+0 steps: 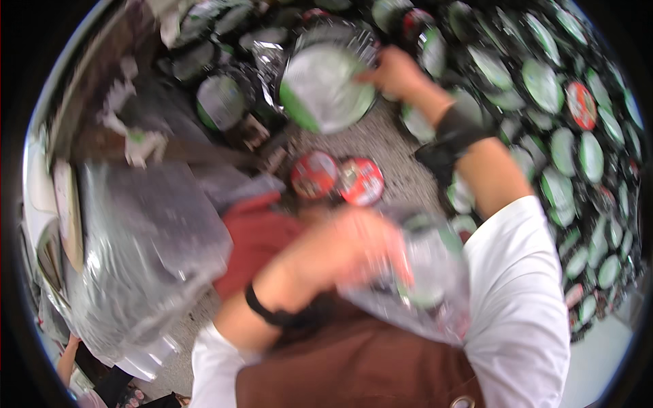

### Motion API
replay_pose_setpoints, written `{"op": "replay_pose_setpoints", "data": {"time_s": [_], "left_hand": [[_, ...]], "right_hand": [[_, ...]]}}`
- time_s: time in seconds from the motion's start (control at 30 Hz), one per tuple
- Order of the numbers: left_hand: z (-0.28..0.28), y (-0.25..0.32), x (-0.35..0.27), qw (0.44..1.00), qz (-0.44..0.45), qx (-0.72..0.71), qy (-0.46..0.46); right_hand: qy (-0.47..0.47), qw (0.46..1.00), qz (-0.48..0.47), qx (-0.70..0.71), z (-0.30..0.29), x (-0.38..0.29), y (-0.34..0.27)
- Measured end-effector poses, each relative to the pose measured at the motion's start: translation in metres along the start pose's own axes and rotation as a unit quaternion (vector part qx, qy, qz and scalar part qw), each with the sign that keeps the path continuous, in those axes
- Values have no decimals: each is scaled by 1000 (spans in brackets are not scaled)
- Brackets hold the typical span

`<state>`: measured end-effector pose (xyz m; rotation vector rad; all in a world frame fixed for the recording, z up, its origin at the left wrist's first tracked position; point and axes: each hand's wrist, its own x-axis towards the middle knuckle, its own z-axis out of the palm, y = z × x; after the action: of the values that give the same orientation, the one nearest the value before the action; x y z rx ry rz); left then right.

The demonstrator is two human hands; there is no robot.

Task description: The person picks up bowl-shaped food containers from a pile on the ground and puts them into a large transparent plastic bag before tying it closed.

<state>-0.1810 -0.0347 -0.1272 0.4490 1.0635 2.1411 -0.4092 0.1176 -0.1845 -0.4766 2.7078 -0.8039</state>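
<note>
My right hand (400, 76), blurred by motion, is at the right edge of a large round green-and-white item (324, 92) with shiny clear plastic around it. One finger lies over its face; whether the hand grips it cannot be told. Nearer my body, my left hand (362, 247) is at the left side of a clear plastic bag (449, 306), its fingers pointing down. Blur hides whether they hold the bag. Inside the bag shows a round green-and-white item (428, 268). Two round red items, one on the left (315, 174) and one on the right (361, 181), lie side by side between the hands.
Many round green-and-white items (543, 85) in dark packaging are heaped ahead and to the right, with a few red ones (581, 106). At left is a large load wrapped in clear plastic (148, 245), below a wooden beam (194, 155). Another person's arm (67, 359) shows at lower left.
</note>
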Motion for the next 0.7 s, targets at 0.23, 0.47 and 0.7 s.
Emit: {"op": "replay_pose_setpoints", "data": {"time_s": [0.23, 0.47, 0.7], "left_hand": [[57, 31, 20, 943, 65, -325, 29], [129, 49, -11, 975, 89, 99, 176], [237, 44, -19, 898, 158, 411, 8]], "right_hand": [[128, 757, -184, 614, -139, -281, -30], [248, 928, -59, -272, -96, -431, -92], [-152, 980, -20, -125, -92, -403, -70]]}}
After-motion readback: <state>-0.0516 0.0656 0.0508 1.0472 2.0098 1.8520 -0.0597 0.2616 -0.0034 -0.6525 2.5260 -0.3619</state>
